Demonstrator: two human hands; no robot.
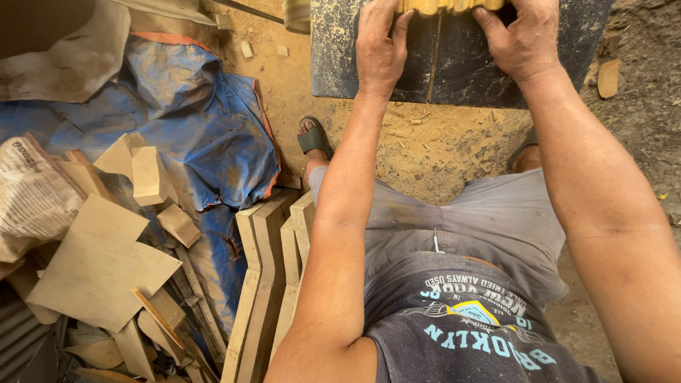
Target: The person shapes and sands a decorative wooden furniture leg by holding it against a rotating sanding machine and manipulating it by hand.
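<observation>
Dark dusty machine table (369, 71); pale wood piece (447, 6) lying on top.

A dusty machine table (461, 64) lies ahead at the top, with a wooden workpiece (450, 6) on its far edge between the left hand (379, 46) and right hand (521, 39). Left of the person's legs, curved wooden pieces (269, 284) stand together; further left, board offcuts (106, 262) lie on a tarpaulin (206, 120)

Pale bare wood workpiece (452, 6) on matt, dust-coated dark metal table (468, 67); crumpled blue plastic tarp (206, 120); raw, unfinished wood offcuts (106, 262).
</observation>
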